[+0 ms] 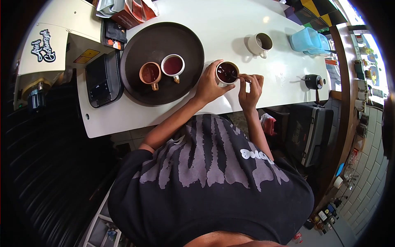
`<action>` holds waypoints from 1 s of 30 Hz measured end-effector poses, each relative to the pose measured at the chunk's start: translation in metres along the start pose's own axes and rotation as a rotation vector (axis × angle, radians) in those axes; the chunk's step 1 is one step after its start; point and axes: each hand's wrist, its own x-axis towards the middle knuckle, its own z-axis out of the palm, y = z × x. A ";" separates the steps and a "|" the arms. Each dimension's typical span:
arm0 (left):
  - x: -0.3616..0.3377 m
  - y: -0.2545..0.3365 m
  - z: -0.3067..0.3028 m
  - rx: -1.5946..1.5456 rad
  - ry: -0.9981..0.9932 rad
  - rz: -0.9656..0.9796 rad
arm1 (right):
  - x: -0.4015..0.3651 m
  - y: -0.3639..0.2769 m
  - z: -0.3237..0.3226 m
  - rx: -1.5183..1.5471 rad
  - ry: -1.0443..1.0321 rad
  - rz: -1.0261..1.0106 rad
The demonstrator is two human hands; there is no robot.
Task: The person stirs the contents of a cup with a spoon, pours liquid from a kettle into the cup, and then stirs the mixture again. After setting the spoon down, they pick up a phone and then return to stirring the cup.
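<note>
Held cup (227,73), pale outside and with dark red liquid in it, is near the near edge of the white table (284,78), about midway along it. The left hand (210,85) is wrapped around its left side, fingers and thumb against the wall. The right hand (251,89) pinches the spoon (240,77), which slants over the rim into the liquid. Whether the cup's base touches the table cannot be told.

Just left of the left hand is the round tray (181,38), filling much of the table's left half; it bars the way on that side. On it, the brown cup (149,73) and the white cup (173,66) stand side by side, both with reddish liquid, their handles toward the near edge. The black scale (101,80) sits beyond the tray, by the table's left edge, and red packets (132,13) lie by the far left corner.

White surface shows between the hands and the far cup (260,44), which stands farther back and to the right, and more of it reaches right to the black pot (313,81) near the right edge. The blue containers (307,40) are near the far right corner. Both forearms cross the near edge.
</note>
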 end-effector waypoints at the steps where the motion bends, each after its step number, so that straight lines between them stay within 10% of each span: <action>1: -0.001 0.000 0.001 -0.005 0.007 -0.006 | -0.001 -0.001 0.001 0.011 -0.010 0.002; 30: -0.002 0.001 0.006 0.079 0.004 -0.005 | 0.017 0.015 0.019 -0.045 -0.074 -0.123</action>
